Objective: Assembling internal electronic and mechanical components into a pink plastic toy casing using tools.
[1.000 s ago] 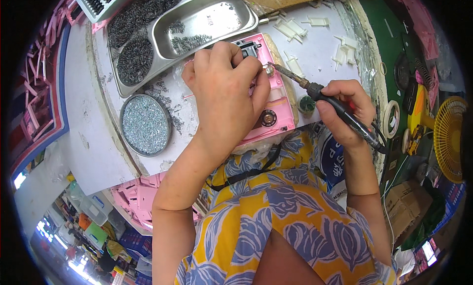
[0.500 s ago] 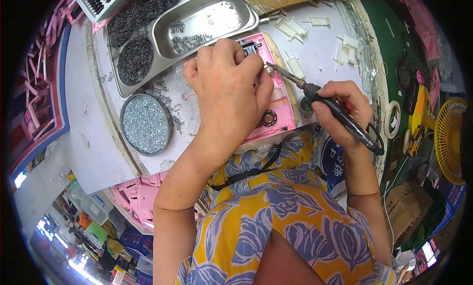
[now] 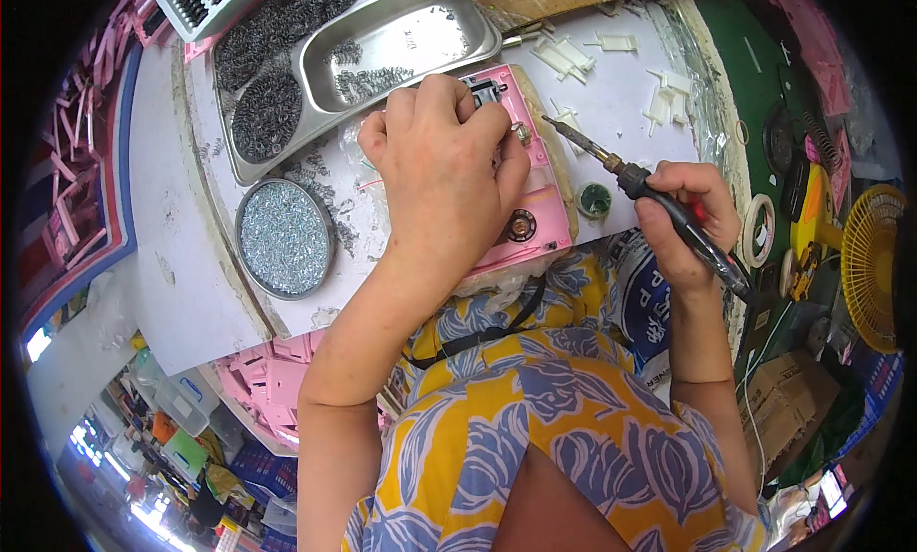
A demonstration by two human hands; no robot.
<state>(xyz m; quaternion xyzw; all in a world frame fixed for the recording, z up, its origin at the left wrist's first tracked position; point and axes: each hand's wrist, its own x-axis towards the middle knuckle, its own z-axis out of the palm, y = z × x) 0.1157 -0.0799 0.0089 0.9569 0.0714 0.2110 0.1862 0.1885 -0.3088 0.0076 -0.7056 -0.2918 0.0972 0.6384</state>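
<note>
Soldering iron [image 3: 659,203] tip now pulled back off pink part [image 3: 540,184], joint likely done; right hand [image 3: 690,222] clamped on iron, left hand [image 3: 444,165] pressing part on surface [image 3: 172,265].

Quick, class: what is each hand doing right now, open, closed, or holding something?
Left hand: fingers curled, pressing down on the pink plastic piece.
Right hand: closed around the soldering iron.
</note>
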